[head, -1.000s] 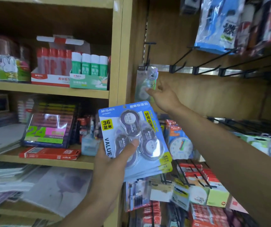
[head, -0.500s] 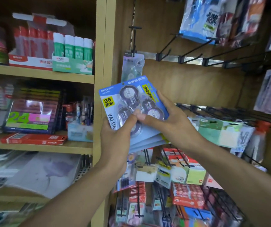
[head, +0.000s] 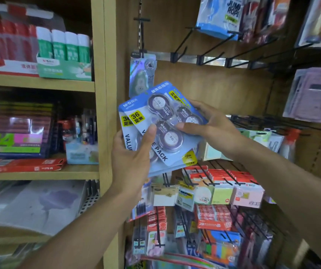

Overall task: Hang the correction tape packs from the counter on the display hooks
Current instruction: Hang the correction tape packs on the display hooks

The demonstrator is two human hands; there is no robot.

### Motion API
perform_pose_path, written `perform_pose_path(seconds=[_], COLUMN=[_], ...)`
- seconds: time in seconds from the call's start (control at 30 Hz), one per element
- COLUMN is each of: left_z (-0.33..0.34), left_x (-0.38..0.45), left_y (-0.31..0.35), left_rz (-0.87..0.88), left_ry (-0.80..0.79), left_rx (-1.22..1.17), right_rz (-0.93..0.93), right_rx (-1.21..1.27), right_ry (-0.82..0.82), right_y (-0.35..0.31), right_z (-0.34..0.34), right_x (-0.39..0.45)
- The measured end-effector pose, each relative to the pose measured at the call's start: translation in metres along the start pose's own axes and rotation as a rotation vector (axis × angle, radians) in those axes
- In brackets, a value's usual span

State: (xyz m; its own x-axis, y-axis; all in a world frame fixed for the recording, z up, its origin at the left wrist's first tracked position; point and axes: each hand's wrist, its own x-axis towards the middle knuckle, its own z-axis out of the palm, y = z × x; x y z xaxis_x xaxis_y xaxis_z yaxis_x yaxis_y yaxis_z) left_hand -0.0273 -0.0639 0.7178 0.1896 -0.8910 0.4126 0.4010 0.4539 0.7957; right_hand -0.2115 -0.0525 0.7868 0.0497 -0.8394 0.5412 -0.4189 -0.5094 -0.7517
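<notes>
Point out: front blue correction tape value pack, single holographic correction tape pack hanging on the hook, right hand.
Front blue correction tape value pack [head: 166,131]: head view, clear blister.
Single holographic correction tape pack [head: 141,74]: head view, card centre.
Right hand [head: 212,126]: head view, back of hand.

Your left hand [head: 134,152] hides the lower left of the correction tape packs [head: 161,125]. You cannot count them. The left shelves [head: 39,82] look blurry.

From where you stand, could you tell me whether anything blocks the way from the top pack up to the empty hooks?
Nothing visible does. The right hand pinches the top pack, and the empty hooks above it hang bare against the wooden panel.
</notes>
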Motion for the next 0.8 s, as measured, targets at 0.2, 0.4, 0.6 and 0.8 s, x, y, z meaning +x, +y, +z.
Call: perform_pose_path(seconds=[0.2,0.4,0.6,0.8], left_z=[-0.011,-0.013,-0.016,-0.026], left_x=[0.007,0.007,0.002,0.001], left_y=[-0.006,0.004,0.009,0.009], left_rz=[-0.079,-0.090,-0.086,-0.072], left_ry=[0.019,-0.005,-0.010,-0.017], left_rx=[0.019,0.039,0.066,0.078], right_rz=[-0.052,-0.180,-0.156,-0.128], right_rx=[0.046,0.180,0.231,0.215], right_ry=[0.215,0.477,0.563,0.565], right_y=[-0.001,0.000,0.007,0.011], right_z=[-0.018,-0.014,-0.011,-0.007], right_x=[0.019,0.046,0.080,0.090])
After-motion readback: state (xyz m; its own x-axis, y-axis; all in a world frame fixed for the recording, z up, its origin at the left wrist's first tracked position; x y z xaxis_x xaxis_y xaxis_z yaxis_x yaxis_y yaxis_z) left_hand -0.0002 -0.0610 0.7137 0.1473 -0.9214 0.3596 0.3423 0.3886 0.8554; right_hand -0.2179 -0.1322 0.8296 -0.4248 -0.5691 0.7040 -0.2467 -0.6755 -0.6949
